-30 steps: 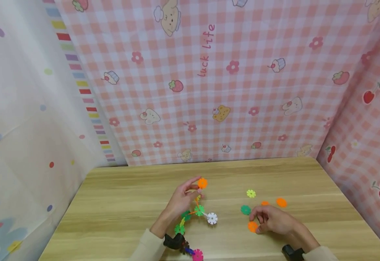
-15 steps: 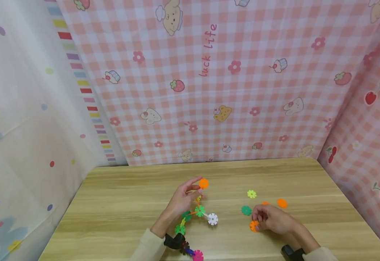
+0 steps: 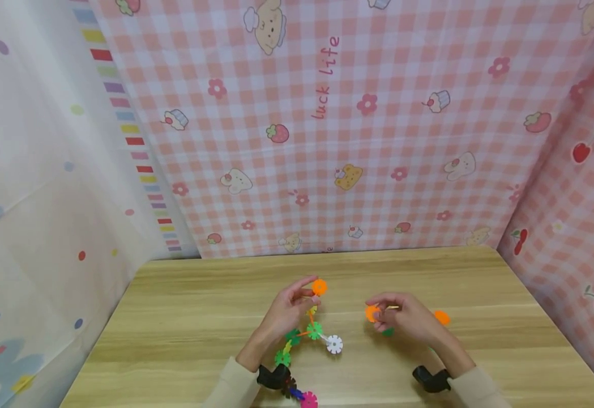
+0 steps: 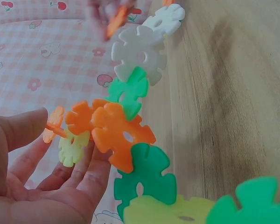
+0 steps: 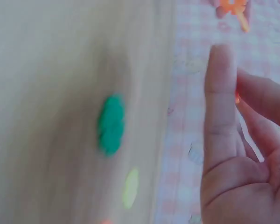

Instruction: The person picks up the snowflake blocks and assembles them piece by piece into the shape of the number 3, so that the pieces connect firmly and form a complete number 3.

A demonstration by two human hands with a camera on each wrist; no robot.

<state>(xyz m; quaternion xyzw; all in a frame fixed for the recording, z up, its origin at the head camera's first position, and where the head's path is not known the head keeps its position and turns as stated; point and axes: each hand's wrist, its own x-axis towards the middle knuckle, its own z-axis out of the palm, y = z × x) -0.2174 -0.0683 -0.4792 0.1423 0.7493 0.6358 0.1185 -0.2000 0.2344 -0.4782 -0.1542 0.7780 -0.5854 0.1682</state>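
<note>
My left hand (image 3: pixel 283 311) pinches an orange notched disc (image 3: pixel 319 287) at the end of a chain of interlocking plastic snowflake discs. Yellow, orange and green discs follow below it, with a white disc (image 3: pixel 334 344) branching to the right. Close up in the left wrist view, the chain's large orange disc (image 4: pixel 119 133) passes in front of the fingers and joins a dark green disc (image 4: pixel 147 175). My right hand (image 3: pixel 411 317), raised over the table, pinches a single orange snowflake disc (image 3: pixel 372 313) between thumb and fingers; the right wrist view mostly hides that disc behind the fingers.
Loose discs lie on the wooden table (image 3: pixel 184 317) under and beside the right hand: a green one (image 5: pixel 111 125), a yellow one (image 5: pixel 130 188) and an orange one (image 3: pixel 441 317). The chain runs down past the left wrist to a pink disc (image 3: pixel 309 400). A checked cloth (image 3: pixel 414 198) hangs behind.
My right hand has lifted the orange disc from the table on the right and carried it up and left toward the chain. The left hand has stayed nearly still.
</note>
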